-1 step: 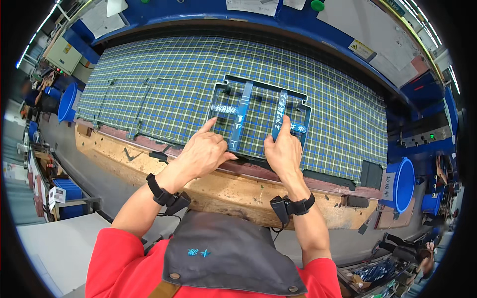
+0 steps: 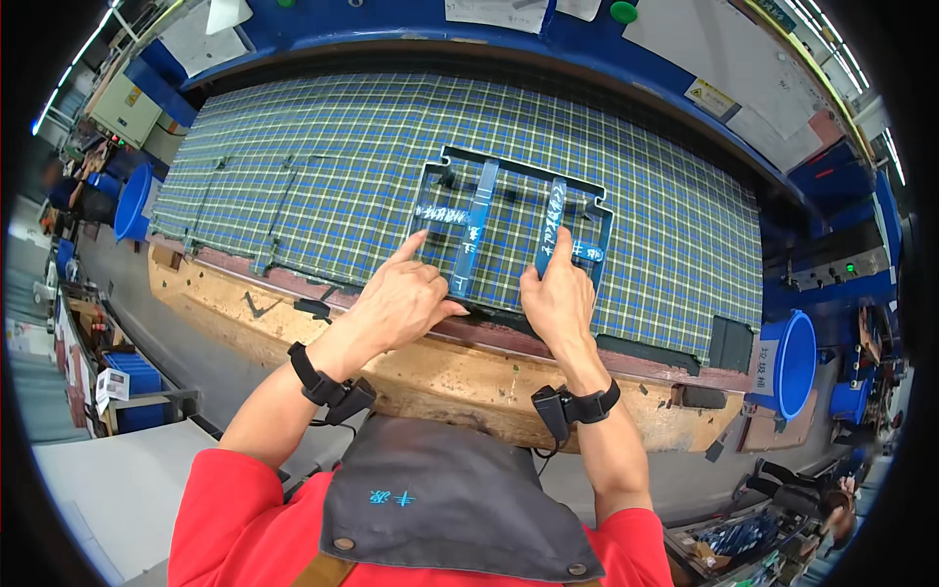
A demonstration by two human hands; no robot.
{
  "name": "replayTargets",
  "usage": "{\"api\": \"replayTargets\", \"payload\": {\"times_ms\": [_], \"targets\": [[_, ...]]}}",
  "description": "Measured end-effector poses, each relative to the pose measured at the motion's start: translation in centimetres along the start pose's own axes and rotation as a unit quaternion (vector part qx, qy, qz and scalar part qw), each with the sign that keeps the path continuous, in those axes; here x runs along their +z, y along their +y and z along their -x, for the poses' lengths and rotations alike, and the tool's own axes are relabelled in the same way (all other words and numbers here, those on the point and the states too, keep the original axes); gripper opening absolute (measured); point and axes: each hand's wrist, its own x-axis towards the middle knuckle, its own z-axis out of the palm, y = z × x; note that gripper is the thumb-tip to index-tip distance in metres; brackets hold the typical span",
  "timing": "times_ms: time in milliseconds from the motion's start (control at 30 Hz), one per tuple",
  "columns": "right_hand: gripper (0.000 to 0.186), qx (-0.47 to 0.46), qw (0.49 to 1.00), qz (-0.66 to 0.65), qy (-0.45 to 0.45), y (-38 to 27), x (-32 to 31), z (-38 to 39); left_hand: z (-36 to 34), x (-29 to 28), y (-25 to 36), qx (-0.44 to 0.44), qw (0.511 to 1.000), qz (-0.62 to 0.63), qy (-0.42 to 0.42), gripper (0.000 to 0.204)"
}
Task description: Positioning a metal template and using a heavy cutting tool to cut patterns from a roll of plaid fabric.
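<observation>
A dark metal cutting die point(image 2: 476, 220), a notched outline braced by blue cross bars with white handwriting, lies on green, blue and yellow plaid fabric point(image 2: 323, 127). My left hand point(image 2: 399, 301) is at its near left corner: the index finger touches the left side, the thumb lies by the near end of the left bar, and the other fingers are curled. My right hand point(image 2: 563, 298) grips the near end of the right bar, index finger extended along it and thumb on its left side. Parts of the die's near edge are hidden behind my hands.
The fabric rests on a worn wooden-edged bench point(image 2: 440, 377) beneath a blue machine beam point(image 2: 391, 39). Blue bins stand at the left point(image 2: 134, 203) and right point(image 2: 790, 364). A control panel point(image 2: 836, 272) with a green light is at the right. Other people are in the background.
</observation>
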Motion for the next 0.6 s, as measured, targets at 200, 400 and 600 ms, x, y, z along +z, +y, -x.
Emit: {"api": "replayTargets", "payload": {"times_ms": [200,400,600], "targets": [[0.074,-0.019,1.0,-0.01,0.019,1.4,-0.9,0.9,-0.8,1.5,0.4,0.014,0.998,-0.038,-0.038,0.031],[0.075,-0.015,0.998,-0.058,0.036,1.5,-4.2,1.1,0.3,-1.1,1.3,0.076,0.937,0.0,0.342,0.034],[0.068,0.018,0.992,-0.083,0.091,5.9,-8.4,1.0,0.6,1.2,-0.5,-0.099,0.959,0.091,0.248,0.039]]}}
